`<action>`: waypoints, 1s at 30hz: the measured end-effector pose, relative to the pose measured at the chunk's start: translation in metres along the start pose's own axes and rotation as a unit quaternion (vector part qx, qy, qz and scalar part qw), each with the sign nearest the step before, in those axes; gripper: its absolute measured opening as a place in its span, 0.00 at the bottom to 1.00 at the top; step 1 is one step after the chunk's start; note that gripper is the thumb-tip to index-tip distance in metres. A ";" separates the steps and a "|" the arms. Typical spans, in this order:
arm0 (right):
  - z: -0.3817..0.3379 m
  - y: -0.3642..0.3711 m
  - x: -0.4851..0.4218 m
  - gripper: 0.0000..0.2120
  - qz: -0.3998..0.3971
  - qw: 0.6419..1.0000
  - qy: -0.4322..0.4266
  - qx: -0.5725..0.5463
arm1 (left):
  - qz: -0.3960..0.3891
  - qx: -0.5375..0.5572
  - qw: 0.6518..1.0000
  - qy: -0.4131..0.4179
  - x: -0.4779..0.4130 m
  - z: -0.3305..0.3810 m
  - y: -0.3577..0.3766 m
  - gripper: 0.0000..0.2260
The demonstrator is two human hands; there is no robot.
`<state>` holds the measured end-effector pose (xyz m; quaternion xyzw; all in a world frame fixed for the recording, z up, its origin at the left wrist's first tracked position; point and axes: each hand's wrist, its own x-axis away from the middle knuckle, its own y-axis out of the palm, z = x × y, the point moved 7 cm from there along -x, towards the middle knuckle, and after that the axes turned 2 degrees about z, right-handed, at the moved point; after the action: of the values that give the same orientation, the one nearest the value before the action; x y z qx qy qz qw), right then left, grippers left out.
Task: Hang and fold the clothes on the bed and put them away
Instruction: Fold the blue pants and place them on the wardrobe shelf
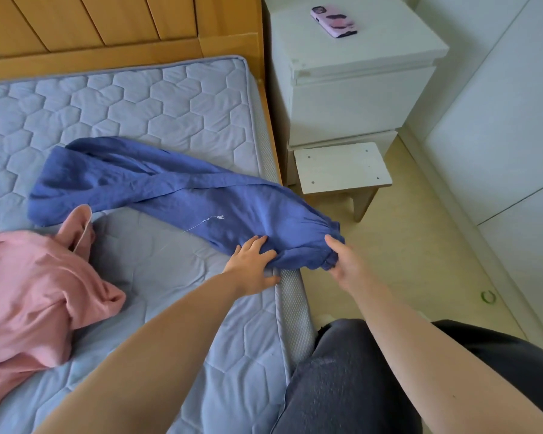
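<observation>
Gripping blue garment [176, 189] with both hands, pink garment [35, 296] beside

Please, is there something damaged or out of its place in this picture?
Two small things. A loose white thread trails across the blue garment, whose near end the left hand and right hand grip. A green ring lies alone on the floor, as if dropped.

Quilted blue bed [170, 98]: blue garment [176, 189], pink garment [29, 292] on top.
</observation>
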<state>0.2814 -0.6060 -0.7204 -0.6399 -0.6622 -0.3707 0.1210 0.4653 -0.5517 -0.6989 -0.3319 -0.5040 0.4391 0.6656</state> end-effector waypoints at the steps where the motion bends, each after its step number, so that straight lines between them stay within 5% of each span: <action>1: -0.006 -0.002 0.001 0.08 0.017 0.999 -0.018 0.043 | 0.000 0.001 1.000 0.009 0.004 0.003 0.000 0.25; 6: -0.033 0.006 0.029 0.06 0.050 0.958 -0.134 0.251 | -0.014 0.183 0.983 -0.030 0.019 0.007 -0.011 0.24; 8: -0.044 0.015 0.045 0.07 0.052 0.915 -0.220 0.333 | 0.028 0.340 0.932 -0.120 0.020 -0.004 -0.026 0.11; 11: -0.055 0.033 0.076 0.15 0.037 0.847 -0.342 0.406 | 0.083 0.550 0.809 -0.187 0.023 -0.008 -0.049 0.10; 16: -0.049 0.059 0.104 0.15 -0.034 0.746 -0.440 0.498 | 0.012 0.675 0.707 -0.211 0.029 0.019 -0.058 0.18; 18: -0.045 0.065 0.107 0.16 -0.050 0.713 -0.457 0.529 | 0.000 0.676 0.702 -0.222 0.030 0.025 -0.055 0.18; 20: -0.043 0.066 0.107 0.17 -0.055 0.736 -0.432 0.518 | 0.024 0.655 0.719 -0.230 0.031 0.024 -0.055 0.15; 25: -0.046 0.032 0.079 0.08 0.095 0.937 -0.179 0.284 | 0.061 0.666 0.696 -0.261 0.036 0.016 -0.051 0.11; 28: -0.040 0.023 0.061 0.04 0.124 0.971 -0.075 0.191 | 0.052 0.648 0.711 -0.269 0.037 0.014 -0.051 0.11; 30: -0.028 0.025 0.048 0.11 0.093 0.988 -0.007 0.127 | 0.039 0.641 0.714 -0.279 0.037 0.013 -0.050 0.10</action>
<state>0.2889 -0.5904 -0.6617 -0.6807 -0.6425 -0.2661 0.2302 0.4695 -0.5369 -0.6371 0.2928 -0.2505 0.7552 0.5303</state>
